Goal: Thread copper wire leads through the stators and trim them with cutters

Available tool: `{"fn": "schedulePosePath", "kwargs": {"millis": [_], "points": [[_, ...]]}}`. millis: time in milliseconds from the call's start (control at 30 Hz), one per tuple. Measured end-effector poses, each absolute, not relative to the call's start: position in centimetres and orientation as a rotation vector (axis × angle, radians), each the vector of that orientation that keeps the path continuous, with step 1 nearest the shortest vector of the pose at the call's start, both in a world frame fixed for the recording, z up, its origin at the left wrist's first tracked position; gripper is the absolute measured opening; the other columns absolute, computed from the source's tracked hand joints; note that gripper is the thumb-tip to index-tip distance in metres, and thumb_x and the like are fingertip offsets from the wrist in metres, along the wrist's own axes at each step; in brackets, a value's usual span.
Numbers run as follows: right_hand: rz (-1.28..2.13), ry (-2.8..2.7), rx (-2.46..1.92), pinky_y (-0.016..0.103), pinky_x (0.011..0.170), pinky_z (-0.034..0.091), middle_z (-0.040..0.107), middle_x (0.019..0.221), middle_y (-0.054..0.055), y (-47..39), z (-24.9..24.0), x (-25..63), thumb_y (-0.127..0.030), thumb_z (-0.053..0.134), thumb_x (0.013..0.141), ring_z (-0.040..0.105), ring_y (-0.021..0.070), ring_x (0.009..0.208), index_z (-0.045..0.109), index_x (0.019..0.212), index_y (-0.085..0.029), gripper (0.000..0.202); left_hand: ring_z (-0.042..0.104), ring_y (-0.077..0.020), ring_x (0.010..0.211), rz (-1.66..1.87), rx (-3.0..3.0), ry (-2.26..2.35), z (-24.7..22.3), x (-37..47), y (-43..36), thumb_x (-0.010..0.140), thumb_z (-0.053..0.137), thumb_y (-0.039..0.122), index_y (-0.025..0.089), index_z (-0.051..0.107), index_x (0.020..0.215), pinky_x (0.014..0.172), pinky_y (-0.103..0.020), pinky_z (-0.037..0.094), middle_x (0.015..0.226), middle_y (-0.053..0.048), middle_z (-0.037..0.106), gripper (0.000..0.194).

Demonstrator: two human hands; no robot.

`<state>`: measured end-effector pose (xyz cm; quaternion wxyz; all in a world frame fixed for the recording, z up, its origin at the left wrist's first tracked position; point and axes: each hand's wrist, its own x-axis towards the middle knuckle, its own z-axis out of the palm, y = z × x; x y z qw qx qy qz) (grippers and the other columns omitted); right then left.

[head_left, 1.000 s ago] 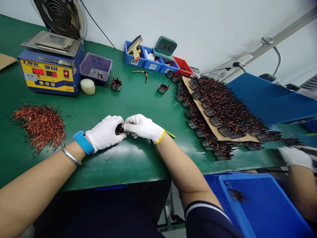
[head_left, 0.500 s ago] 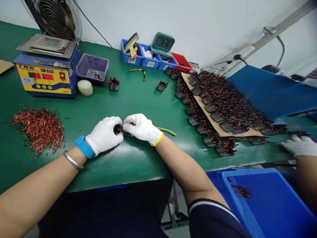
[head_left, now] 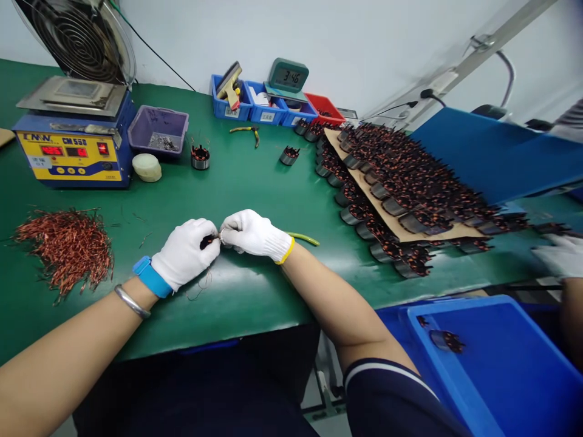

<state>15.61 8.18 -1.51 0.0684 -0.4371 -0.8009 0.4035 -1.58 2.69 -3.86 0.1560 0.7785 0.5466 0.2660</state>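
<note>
My left hand (head_left: 186,254), in a white glove with a blue strap at the wrist, is closed around a copper-wound motor stator (head_left: 207,241). Most of the stator is hidden by the fingers. My right hand (head_left: 252,233), gloved in white with a yellow cuff, meets it from the right, thumb and fingers pinched at the stator's edge. It seems to hold a wire end there, too small to make out clearly. Thin loose wires (head_left: 200,288) lie on the green table just below the left hand. A yellow-green tube (head_left: 304,238) lies behind my right wrist.
A heap of copper wire scraps (head_left: 68,252) lies left, below the solder pot (head_left: 75,142) and purple bin (head_left: 158,130). Single stators (head_left: 200,158) and pliers (head_left: 248,130) lie behind. Stacked stators (head_left: 410,182) fill the right. A co-worker's gloved hand (head_left: 562,255) is at far right.
The view has shifted slightly. The stator has turned in my left hand, so less of it shows, and my right fingers stay at its edge. The co-worker's hand has moved a little.
</note>
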Motion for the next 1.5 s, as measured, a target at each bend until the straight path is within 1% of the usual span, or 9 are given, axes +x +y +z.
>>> {"fn": "schedulePosePath", "kwargs": {"millis": [400, 500, 633, 700, 767, 900, 1167, 1333, 1500], "points": [[1.132, -2.519, -1.126, 0.02, 0.046, 0.03, 0.049, 0.055, -0.005, 6.5, -1.1, 15.6, -0.035, 0.05, 0.08, 0.043, 0.0073, 0.052, 0.059, 0.064, -0.018, 0.024, 0.06, -0.0183, 0.072, 0.74, 1.782, 1.497, -2.3, -1.3, 2.7, 0.079, 0.05, 0.034, 0.018, 0.063, 0.074, 0.07, -0.032, 0.047, 0.073, -0.001, 0.067, 0.021], [1.397, -2.47, -1.16, 0.018, 0.048, 0.036, 0.056, 0.058, -0.004, 7.1, -1.0, 16.2, -0.031, 0.052, 0.079, 0.05, 0.007, 0.051, 0.06, 0.067, -0.017, 0.02, 0.063, -0.0213, 0.082, 0.734, 1.732, 1.515, -2.1, -1.8, 2.6, 0.077, 0.053, 0.039, 0.017, 0.066, 0.082, 0.08, -0.036, 0.05, 0.084, -0.004, 0.071, 0.026], [1.793, -2.23, -1.218, 0.02, 0.057, 0.049, 0.064, 0.067, 0.0, 8.2, -0.7, 17.3, -0.034, 0.066, 0.071, 0.061, 0.0107, 0.061, 0.063, 0.081, -0.015, 0.022, 0.056, -0.0268, 0.116, 0.622, 1.762, 1.414, -1.6, -3.9, 2.4, 0.065, 0.067, 0.052, 0.015, 0.046, 0.133, 0.099, -0.039, 0.046, 0.132, -0.013, 0.056, 0.081], [1.768, -2.262, -1.225, 0.021, 0.059, 0.051, 0.068, 0.073, 0.001, 8.4, -0.6, 17.5, -0.034, 0.074, 0.064, 0.064, 0.0119, 0.066, 0.063, 0.089, -0.015, 0.033, 0.055, -0.0303, 0.118, 0.481, 1.852, 1.445, -1.3, -4.8, 2.2, 0.053, 0.075, 0.056, 0.015, 0.035, 0.14, 0.097, -0.041, 0.047, 0.136, -0.015, 0.051, 0.104], [1.716, -2.35, -1.228, 0.019, 0.058, 0.05, 0.07, 0.077, 0.001, 8.1, -0.7, 17.1, -0.035, 0.077, 0.061, 0.065, 0.0125, 0.068, 0.063, 0.091, -0.017, 0.037, 0.06, -0.0317, 0.107, 0.372, 1.971, 1.55, -1.1, -4.9, 2.1, 0.048, 0.077, 0.055, 0.016, 0.046, 0.13, 0.088, -0.041, 0.051, 0.124, -0.014, 0.057, 0.095], [1.688, -2.25, -1.346, 0.018, 0.051, 0.05, 0.067, 0.068, 0.0, 7.0, -1.4, 15.5, -0.045, 0.067, 0.075, 0.064, 0.0115, 0.059, 0.059, 0.077, -0.019, 0.028, 0.064, -0.0261, 0.081, 0.342, 2.074, 1.68, -1.3, -4.0, 2.2, 0.062, 0.068, 0.05, 0.02, 0.061, 0.095, 0.068, -0.035, 0.051, 0.094, -0.008, 0.065, 0.045], [1.53, -2.287, -1.366, 0.016, 0.043, 0.043, 0.063, 0.061, -0.002, 6.5, -1.3, 14.6, -0.032, 0.047, 0.085, 0.057, 0.0077, 0.043, 0.052, 0.067, -0.018, 0.023, 0.062, -0.0239, 0.074, 0.435, 2.142, 1.776, -1.6, -3.0, 1.5, 0.067, 0.063, 0.047, 0.021, 0.057, 0.083, 0.062, -0.033, 0.048, 0.083, -0.006, 0.062, 0.032], [1.396, -2.251, -1.214, 0.016, 0.04, 0.036, 0.058, 0.057, -0.004, 6.3, -1.0, 14.9, -0.028, 0.047, 0.08, 0.049, 0.0056, 0.04, 0.052, 0.066, -0.018, 0.018, 0.063, -0.0271, 0.085, 0.635, 2.061, 1.838, -1.4, -2.2, 0.4, 0.07, 0.063, 0.048, 0.02, 0.056, 0.09, 0.073, -0.039, 0.05, 0.092, -0.009, 0.062, 0.035], [1.366, -2.098, -1.122, 0.017, 0.039, 0.035, 0.049, 0.049, -0.005, 5.6, -0.3, 15.3, -0.027, 0.049, 0.078, 0.05, 0.0082, 0.04, 0.054, 0.065, -0.018, 0.016, 0.063, -0.0266, 0.097, 0.954, 1.452, 1.477, -0.6, -2.7, 0.6, 0.06, 0.073, 0.057, 0.021, 0.046, 0.116, 0.084, -0.043, 0.053, 0.107, -0.009, 0.062, 0.071]]}}
